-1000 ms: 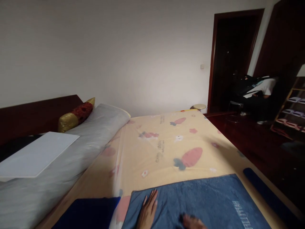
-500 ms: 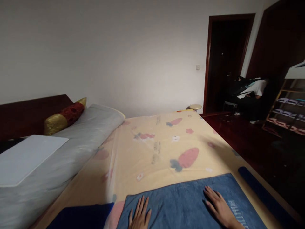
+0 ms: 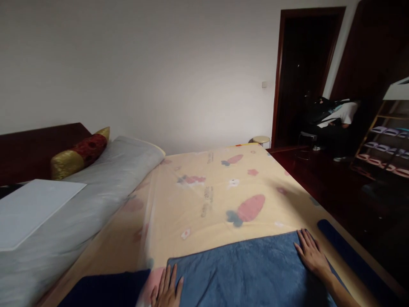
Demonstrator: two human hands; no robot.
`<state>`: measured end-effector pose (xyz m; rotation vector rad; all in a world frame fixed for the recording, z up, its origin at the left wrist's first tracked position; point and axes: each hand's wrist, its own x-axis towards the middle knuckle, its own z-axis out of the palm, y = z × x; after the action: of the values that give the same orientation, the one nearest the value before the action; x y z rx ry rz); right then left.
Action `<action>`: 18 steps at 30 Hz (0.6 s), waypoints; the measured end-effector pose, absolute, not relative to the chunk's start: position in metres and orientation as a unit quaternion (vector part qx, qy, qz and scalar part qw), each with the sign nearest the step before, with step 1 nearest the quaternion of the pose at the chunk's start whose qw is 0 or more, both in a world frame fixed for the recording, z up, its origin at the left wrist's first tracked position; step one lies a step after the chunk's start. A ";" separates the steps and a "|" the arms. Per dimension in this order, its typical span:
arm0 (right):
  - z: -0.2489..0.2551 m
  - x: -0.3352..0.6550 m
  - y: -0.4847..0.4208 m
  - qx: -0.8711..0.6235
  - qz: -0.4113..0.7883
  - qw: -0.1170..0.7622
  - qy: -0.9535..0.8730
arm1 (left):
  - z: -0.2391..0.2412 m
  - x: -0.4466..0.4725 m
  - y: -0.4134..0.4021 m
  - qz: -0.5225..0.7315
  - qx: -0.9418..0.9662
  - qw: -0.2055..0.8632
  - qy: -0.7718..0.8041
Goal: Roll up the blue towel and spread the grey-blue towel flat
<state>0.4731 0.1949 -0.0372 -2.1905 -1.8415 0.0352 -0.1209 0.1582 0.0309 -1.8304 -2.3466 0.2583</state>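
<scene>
A blue towel (image 3: 243, 268) lies spread flat on the bed's yellow sheet (image 3: 198, 217), its lower part cut off by the frame. My left hand (image 3: 168, 286) rests palm down at the towel's left edge, fingers stretched out. Near the far right corner, my right hand (image 3: 312, 254) lies flat on the towel with its fingers apart; the forearm covers part of the right edge. Both hands are open and hold nothing. A dark blue cloth (image 3: 108, 290) is left of my left hand, and a long dark blue strip (image 3: 348, 251) lies right of my right hand.
On the left are a rolled grey quilt (image 3: 105, 200), a white board (image 3: 35, 209) and a red and gold bolster (image 3: 81, 154). Beyond the bed stand a round stool (image 3: 261, 140) and a shoe rack (image 3: 380, 143). A person (image 3: 340, 117) bends over near the door.
My right hand has slid right and away from me to the towel's far right corner. My left hand has shifted left to the towel's left edge. The view has moved slightly.
</scene>
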 end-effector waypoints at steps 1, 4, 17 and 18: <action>-0.038 0.474 0.196 -0.758 0.014 0.136 -0.638 | 0.034 -0.121 0.160 0.094 -0.608 0.062 -0.786; -0.035 0.467 0.196 -0.754 -0.003 0.151 -0.639 | 0.046 -0.117 0.165 0.096 -0.598 0.055 -0.794; -0.041 0.339 0.113 -0.560 -0.042 0.258 -0.786 | 0.033 -0.055 0.138 -0.015 -0.755 -0.052 -0.653; -0.048 0.332 0.111 -0.558 -0.055 0.267 -0.784 | 0.033 -0.053 0.137 -0.017 -0.763 -0.064 -0.642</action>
<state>0.3321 0.1106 -0.0477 -1.5071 -2.1158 -0.1473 -0.0527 0.1372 0.0334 -2.5014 -2.1048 -0.0557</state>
